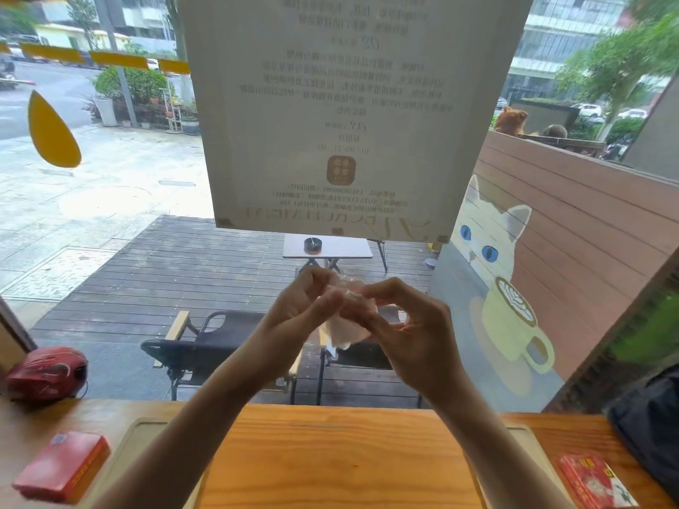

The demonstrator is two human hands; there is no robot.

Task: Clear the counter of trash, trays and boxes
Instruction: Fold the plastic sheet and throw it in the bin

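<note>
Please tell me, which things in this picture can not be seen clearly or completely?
Head view:
- Crumpled wrapper: mostly covered by the left hand and right hand; its kind is unclear.
- Wooden tray: front cut off by the bottom edge, sides crossed by the forearms.
- Red packet: corner cut off by the bottom edge, print blurred.
- Dark bag: cut off by the right edge.

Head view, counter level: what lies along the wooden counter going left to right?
Red helmet → red box → wooden tray → red packet → dark bag.
</note>
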